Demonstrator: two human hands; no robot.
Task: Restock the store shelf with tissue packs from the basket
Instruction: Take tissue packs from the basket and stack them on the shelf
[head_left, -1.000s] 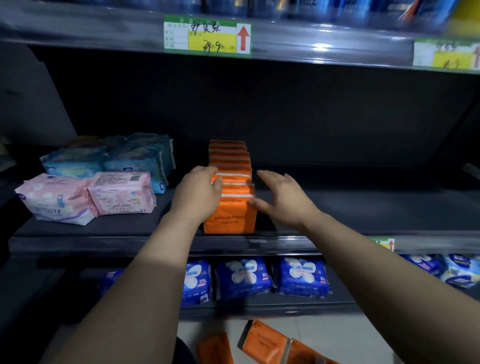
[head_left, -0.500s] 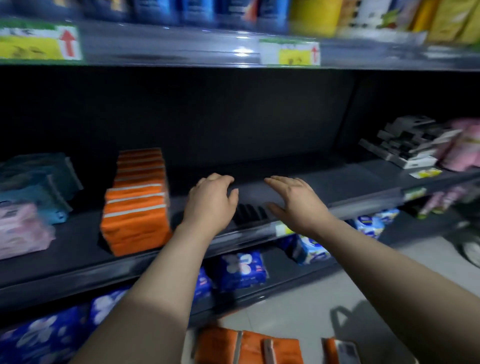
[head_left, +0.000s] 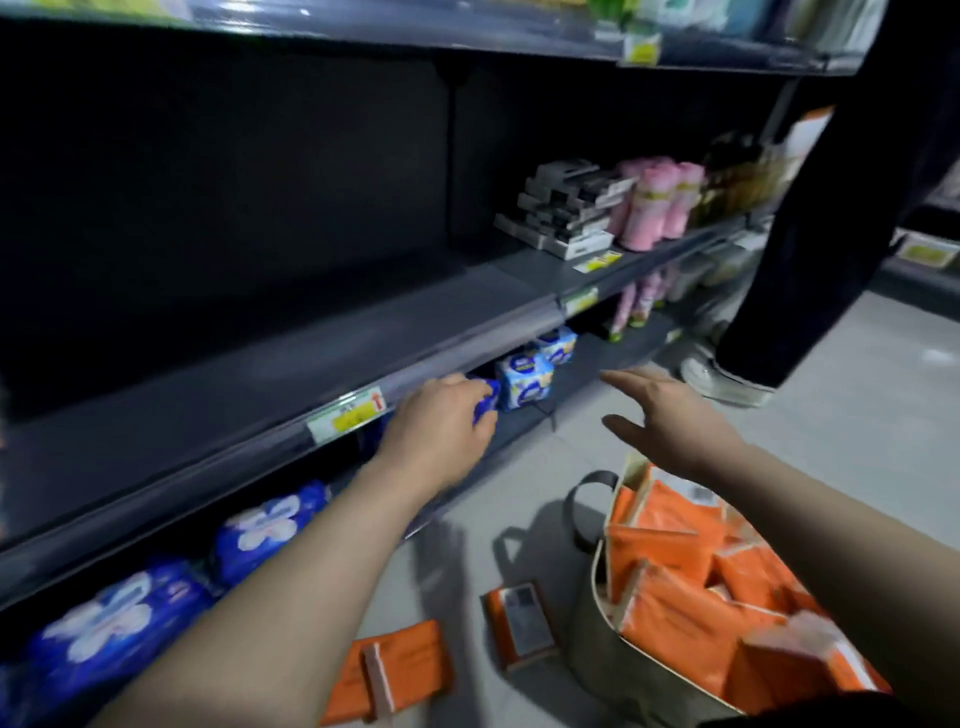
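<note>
While left hand (head_left: 441, 421) hovers, price tag (head_left: 345, 418) blurs; unreadable.

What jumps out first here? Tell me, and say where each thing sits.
The orange tissue packs heaped in the basket at lower right are brightest in the dim aisle, with two loose packs on the floor beside it. The left hand at the dark middle shelf's edge and the right hand above the basket are both empty.
</note>
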